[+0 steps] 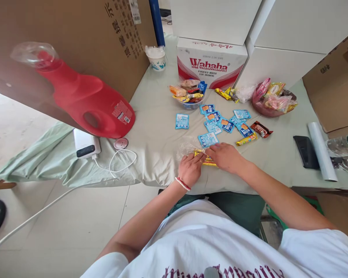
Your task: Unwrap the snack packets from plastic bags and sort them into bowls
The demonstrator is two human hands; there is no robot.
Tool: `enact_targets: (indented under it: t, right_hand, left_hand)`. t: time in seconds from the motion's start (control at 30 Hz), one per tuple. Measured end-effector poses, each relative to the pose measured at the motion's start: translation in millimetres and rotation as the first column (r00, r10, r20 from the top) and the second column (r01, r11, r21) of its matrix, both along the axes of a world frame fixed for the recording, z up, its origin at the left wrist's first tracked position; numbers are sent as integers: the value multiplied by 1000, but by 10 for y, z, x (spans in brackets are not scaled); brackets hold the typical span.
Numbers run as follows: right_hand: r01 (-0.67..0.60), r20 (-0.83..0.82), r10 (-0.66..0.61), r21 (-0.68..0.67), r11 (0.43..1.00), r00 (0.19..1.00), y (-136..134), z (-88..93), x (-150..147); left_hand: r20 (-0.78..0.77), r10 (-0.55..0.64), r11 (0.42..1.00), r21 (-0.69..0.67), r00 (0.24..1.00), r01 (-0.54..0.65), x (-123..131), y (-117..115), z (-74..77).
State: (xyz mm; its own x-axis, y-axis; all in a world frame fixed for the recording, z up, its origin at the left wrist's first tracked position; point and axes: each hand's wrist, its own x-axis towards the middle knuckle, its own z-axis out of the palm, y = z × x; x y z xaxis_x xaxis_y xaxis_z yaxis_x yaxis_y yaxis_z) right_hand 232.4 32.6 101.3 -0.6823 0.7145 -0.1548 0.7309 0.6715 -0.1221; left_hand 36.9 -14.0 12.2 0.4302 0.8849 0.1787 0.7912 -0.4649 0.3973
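My left hand [190, 168] and my right hand [226, 156] meet at the table's near edge, fingers pinched on yellow snack packets [205, 159] that lie partly inside a clear plastic bag [186, 150]. The left wrist wears a beaded bracelet. Just beyond the hands, several blue snack packets [222, 122] lie spread on the pale green tablecloth [156, 135]. A yellow bar [246, 139] and a dark red packet [261, 129] lie to their right.
A red detergent bottle [84, 98] lies at the left beside a white power bank [86, 144] and cable. A clear bowl [188, 92] and a pink bowl [274, 101] hold snacks. A Wahaha box [210, 63], paper cup [156, 58], black phone [306, 151] and white roll [321, 150] stand around.
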Motion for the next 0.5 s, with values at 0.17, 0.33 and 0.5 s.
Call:
enact_targets:
  t: [0.17,0.33,0.5]
  right_hand:
    - [50,46,-48,-31,998,998,-309,-244,-109]
    - [126,-71,-126,2,992,989,-445,-476,-148]
    - [159,-128,-153,41,986,980,-557,-499,-198]
  left_hand:
    - [161,8,1000,-29,987,-3,-50,41,-80]
    - [293,142,989,-8,946,-146,-439,146,-106]
    - [241,629,774,-110,739,-623,-599,223,-82]
